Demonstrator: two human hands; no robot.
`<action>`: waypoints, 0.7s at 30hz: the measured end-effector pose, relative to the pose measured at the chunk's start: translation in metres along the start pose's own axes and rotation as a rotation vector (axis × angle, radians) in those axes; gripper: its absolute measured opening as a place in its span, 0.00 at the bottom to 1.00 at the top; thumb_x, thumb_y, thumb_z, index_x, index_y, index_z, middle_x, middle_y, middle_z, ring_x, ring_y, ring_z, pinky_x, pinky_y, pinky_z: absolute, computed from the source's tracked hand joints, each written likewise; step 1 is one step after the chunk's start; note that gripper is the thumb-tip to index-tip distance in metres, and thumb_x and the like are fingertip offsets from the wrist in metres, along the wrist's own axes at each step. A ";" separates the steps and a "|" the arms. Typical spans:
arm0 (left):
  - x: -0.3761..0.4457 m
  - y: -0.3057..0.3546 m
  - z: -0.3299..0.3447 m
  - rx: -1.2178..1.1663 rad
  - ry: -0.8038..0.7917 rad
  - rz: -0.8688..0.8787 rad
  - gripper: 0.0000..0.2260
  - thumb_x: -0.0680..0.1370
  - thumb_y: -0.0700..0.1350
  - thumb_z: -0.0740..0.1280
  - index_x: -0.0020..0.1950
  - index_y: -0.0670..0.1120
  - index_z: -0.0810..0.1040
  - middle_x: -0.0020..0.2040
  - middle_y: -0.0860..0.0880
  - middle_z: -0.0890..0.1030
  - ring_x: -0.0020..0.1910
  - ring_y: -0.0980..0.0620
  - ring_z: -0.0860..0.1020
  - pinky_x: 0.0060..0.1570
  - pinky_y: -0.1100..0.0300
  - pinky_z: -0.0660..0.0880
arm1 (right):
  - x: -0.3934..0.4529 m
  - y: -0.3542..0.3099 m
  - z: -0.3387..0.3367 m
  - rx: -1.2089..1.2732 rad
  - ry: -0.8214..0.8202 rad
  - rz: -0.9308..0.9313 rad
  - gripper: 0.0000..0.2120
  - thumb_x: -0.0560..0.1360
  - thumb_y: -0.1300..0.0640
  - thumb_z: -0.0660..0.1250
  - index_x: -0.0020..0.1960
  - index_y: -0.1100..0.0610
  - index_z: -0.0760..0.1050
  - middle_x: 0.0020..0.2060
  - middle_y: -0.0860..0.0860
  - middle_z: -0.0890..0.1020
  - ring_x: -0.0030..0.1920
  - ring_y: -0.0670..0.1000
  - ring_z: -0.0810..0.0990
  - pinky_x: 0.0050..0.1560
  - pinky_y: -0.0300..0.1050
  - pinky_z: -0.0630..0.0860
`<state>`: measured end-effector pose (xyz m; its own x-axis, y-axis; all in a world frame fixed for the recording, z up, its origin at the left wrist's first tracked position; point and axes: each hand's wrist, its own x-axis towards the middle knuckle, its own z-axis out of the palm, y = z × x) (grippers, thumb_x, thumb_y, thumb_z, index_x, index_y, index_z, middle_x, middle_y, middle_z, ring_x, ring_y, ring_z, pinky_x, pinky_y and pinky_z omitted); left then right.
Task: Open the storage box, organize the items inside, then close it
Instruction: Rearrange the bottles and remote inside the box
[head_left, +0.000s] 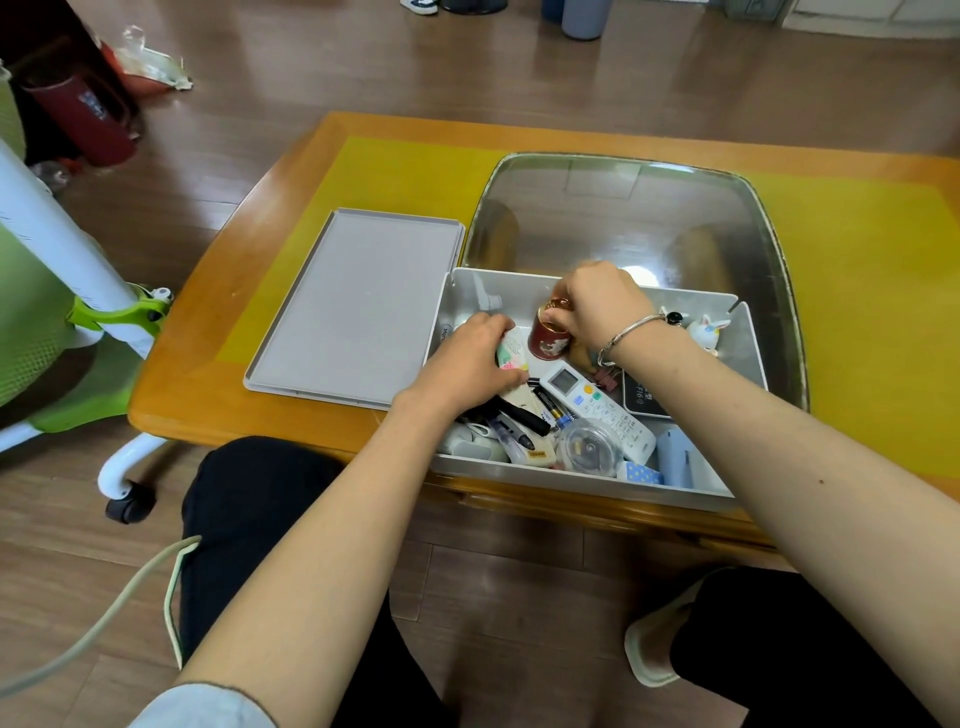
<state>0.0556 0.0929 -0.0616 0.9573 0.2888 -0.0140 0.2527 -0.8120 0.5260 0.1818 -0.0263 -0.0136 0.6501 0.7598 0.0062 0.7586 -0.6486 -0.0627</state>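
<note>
Inside the open box (582, 480), your left hand (467, 358) grips a packet (511, 353); your right hand's (602, 306) fingers pinch a red cup (548, 340).

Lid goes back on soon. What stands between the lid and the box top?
Both hands: the left hand and right hand, holding a red cup, reach into the storage box. The lid lies beside it.

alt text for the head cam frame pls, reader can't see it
Both hands reach into an open grey storage box full of small items: the right hand grips a dark red cup, the left hand holds a small pastel packet. The box's lid lies beside it on the wooden table.
</note>
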 end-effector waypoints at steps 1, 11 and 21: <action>0.000 0.000 0.000 0.003 -0.004 -0.003 0.30 0.71 0.53 0.74 0.69 0.45 0.69 0.65 0.46 0.72 0.63 0.48 0.72 0.61 0.56 0.68 | 0.000 0.000 0.000 -0.005 0.006 0.006 0.16 0.76 0.48 0.65 0.55 0.59 0.80 0.49 0.59 0.78 0.51 0.60 0.77 0.46 0.47 0.72; -0.003 0.005 -0.002 -0.059 0.084 0.012 0.30 0.71 0.49 0.75 0.70 0.46 0.69 0.64 0.49 0.71 0.61 0.49 0.72 0.58 0.60 0.66 | -0.008 -0.004 0.004 0.086 0.012 -0.004 0.17 0.73 0.49 0.69 0.57 0.58 0.78 0.52 0.58 0.74 0.50 0.62 0.77 0.50 0.50 0.74; -0.004 0.006 -0.003 -0.040 0.106 -0.010 0.29 0.72 0.46 0.74 0.70 0.46 0.68 0.63 0.48 0.69 0.61 0.48 0.70 0.63 0.54 0.69 | -0.009 -0.004 0.004 0.123 0.013 0.031 0.15 0.74 0.49 0.68 0.53 0.59 0.78 0.50 0.58 0.80 0.52 0.59 0.77 0.51 0.49 0.72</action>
<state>0.0527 0.0884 -0.0561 0.9339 0.3508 0.0695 0.2545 -0.7886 0.5598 0.1727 -0.0302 -0.0174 0.6742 0.7384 0.0151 0.7275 -0.6605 -0.1855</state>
